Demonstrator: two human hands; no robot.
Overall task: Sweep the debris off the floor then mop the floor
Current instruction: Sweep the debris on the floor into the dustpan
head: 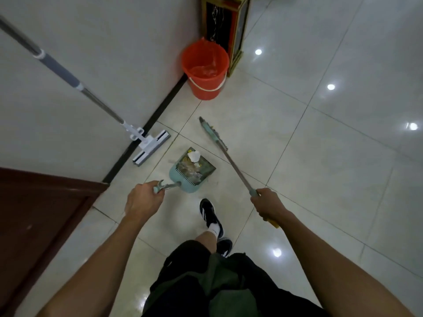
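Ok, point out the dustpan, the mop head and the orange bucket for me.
Dustpan [183, 178]: head view, on its teal back wall.
Mop head [152, 147]: head view, on the flat white head by the wall.
Bucket [204, 88]: head view, on its outer front wall.

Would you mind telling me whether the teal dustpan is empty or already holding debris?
Holding debris: the teal plastic dustpan, gripped by the left hand, contains crumpled white paper and wrappers.

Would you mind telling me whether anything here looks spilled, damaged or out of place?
Nothing stands out: the debris sits inside the dustpan, and the mop leans against the wall.
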